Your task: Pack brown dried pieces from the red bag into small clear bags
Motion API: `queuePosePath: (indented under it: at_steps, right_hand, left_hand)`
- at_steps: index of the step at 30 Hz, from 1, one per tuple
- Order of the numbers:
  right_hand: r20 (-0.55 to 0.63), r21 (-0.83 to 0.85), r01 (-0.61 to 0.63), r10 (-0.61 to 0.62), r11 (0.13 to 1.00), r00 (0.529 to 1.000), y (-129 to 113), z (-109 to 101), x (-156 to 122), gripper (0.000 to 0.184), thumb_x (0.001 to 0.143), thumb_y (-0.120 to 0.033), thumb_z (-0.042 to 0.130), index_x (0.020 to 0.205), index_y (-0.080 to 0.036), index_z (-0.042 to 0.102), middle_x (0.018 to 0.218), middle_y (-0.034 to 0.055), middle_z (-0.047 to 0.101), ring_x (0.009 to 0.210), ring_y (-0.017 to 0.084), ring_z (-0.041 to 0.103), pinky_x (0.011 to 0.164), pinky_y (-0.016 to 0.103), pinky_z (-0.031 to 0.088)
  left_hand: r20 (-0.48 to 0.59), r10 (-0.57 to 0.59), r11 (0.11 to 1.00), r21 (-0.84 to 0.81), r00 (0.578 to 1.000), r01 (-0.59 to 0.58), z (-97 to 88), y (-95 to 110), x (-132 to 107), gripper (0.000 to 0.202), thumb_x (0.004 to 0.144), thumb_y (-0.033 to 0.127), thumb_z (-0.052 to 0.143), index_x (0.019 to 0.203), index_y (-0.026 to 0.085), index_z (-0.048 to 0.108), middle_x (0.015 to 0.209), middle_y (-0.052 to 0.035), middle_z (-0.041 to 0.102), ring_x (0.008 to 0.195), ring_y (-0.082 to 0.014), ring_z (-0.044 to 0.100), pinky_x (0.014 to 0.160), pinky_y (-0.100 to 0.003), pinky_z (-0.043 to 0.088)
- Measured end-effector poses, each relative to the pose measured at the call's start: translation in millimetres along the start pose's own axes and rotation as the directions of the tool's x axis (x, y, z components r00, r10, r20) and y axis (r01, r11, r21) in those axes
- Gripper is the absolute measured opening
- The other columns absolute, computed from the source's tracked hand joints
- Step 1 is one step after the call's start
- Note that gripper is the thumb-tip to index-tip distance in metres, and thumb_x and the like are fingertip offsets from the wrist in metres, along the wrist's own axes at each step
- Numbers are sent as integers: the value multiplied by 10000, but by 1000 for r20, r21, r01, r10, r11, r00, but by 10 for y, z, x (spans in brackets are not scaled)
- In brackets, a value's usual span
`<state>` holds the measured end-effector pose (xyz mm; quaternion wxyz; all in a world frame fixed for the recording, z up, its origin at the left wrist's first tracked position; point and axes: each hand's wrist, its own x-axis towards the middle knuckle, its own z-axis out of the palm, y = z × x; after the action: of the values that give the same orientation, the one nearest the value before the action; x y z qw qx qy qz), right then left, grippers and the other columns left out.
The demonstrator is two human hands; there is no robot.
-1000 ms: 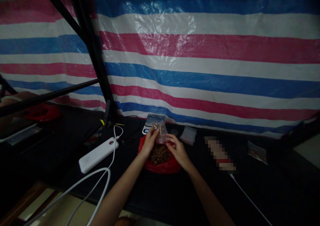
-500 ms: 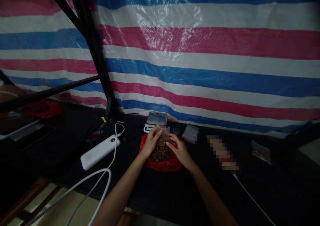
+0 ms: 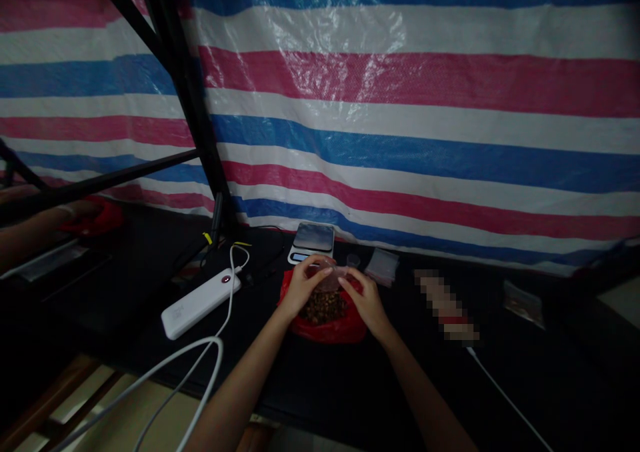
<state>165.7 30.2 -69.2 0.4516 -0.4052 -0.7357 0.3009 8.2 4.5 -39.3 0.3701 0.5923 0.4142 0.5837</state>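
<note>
My left hand (image 3: 303,285) and my right hand (image 3: 365,299) pinch the edges of a small clear plastic bag (image 3: 331,277) between them. The bag hangs just above an open red plastic bag (image 3: 327,332). The red bag holds a heap of brown granules (image 3: 323,309), partly hidden behind my hands. A digital kitchen scale (image 3: 313,240) stands just beyond my hands, and nothing sits on its platform.
A white power bank (image 3: 200,303) with white cable (image 3: 175,365) lies left on the black table (image 3: 300,392). Right are clear bags (image 3: 383,267), a pixelated object (image 3: 445,305) and a small filled bag (image 3: 523,303). Another person's forearm (image 3: 40,229) reaches in far left.
The clear bag has dropped from upright to lying flatter between my hands, just above the granules. Another person's forearm has come in at the far left.
</note>
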Motion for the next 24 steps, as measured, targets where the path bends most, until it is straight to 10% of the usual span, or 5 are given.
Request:
queuePosePath:
  at_steps: [24]
  right_hand:
    - [-214,75,147,-128,986,968,-243,-138,3,94,757,-244,564,759,-224,656,830,31,662,827,186,599,796,335,438]
  left_hand:
    - [-94,-29,999,14,995,31,-1,5,-25,197,744,290,579,837,145,673,872,-68,674,831,-186,610,765,-275,455]
